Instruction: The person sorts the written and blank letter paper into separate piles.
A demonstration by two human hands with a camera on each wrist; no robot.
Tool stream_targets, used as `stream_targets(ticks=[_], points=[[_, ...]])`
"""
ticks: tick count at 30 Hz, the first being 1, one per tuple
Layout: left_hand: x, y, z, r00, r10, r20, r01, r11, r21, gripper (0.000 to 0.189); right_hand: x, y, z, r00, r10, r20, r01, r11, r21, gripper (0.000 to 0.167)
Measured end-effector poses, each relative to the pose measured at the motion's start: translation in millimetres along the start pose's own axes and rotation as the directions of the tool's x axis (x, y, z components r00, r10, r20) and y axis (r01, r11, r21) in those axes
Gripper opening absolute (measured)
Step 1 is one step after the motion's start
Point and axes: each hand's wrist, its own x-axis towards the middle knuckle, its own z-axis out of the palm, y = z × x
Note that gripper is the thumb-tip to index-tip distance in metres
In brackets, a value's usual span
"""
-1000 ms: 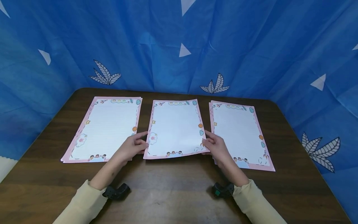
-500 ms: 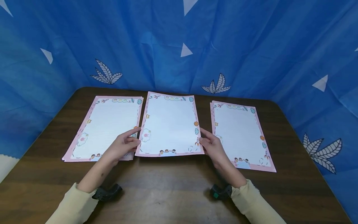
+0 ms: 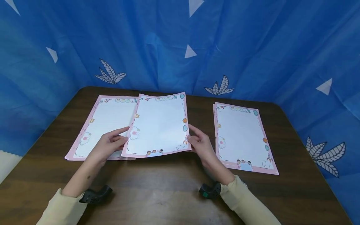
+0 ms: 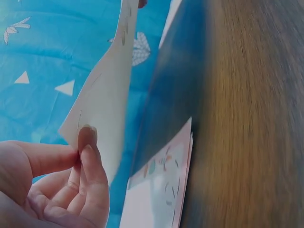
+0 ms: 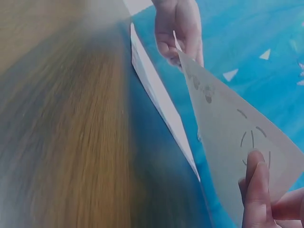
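A sheet of paper (image 3: pixel 158 125) with a pink border and small cartoon drawings is held up off the table between both hands. My left hand (image 3: pixel 108 143) pinches its left edge near the lower corner, thumb on the printed face. At the opposite edge, my right hand (image 3: pixel 201 143) pinches the paper the same way. Both wrist views show fingers behind the sheet, which bends slightly. Below and to the left lies a stack of like sheets (image 3: pixel 104 125), partly covered by the raised one. Another stack of like sheets (image 3: pixel 239 137) lies at the right, apart from both hands.
The brown wooden table (image 3: pixel 163 193) reaches back to a blue curtain (image 3: pixel 157 47) printed with white triangles and leaves. Black wrist devices (image 3: pixel 97 195) sit at both cuffs, close above the tabletop.
Both hands have carried the sheet leftward from the middle of the table, raising it somewhat. Its left part now overlaps the left stack in the head view. Both stacks lie where they were.
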Motion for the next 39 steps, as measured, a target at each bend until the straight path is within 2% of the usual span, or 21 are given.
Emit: stream_targets(ticks=[11, 19, 25, 28, 32, 39], points=[[-3.3, -7.1, -26.0, 0.995, 0.018, -0.099, -0.003, 0.988, 0.155, 0.052, 13.1, 0.8, 33.0, 0.999, -0.020, 0.032, 0.020, 1.000, 0.012, 0.045], [-10.0, -23.5, -61.6, 0.984, -0.002, -0.178, 0.038, 0.980, 0.196, 0.056, 31.6, 2.9, 72.1, 0.998, -0.053, 0.041, 0.052, 0.999, 0.017, 0.044], [-12.8, -37.2, -78.9, 0.956, -0.083, -0.281, 0.143, 0.969, 0.200, 0.058, 43.4, 1.4, 103.3, 0.996, -0.074, 0.041, 0.074, 0.997, 0.013, 0.043], [-14.9, -42.7, -89.0, 0.940, -0.110, -0.323, 0.180, 0.964, 0.196, 0.059, 52.4, 8.6, 118.1, 0.994, -0.096, 0.047, 0.096, 0.995, -0.008, 0.043], [-17.2, -49.7, -103.4, 0.921, -0.125, -0.369, 0.201, 0.964, 0.175, 0.058, 55.6, 8.3, 134.5, 0.991, -0.120, 0.054, 0.124, 0.989, -0.078, 0.043], [-18.2, -58.1, -115.1, 0.890, -0.193, -0.412, 0.292, 0.937, 0.192, 0.059, 55.9, 13.3, 149.4, 0.989, -0.125, 0.077, 0.137, 0.975, -0.174, 0.043]])
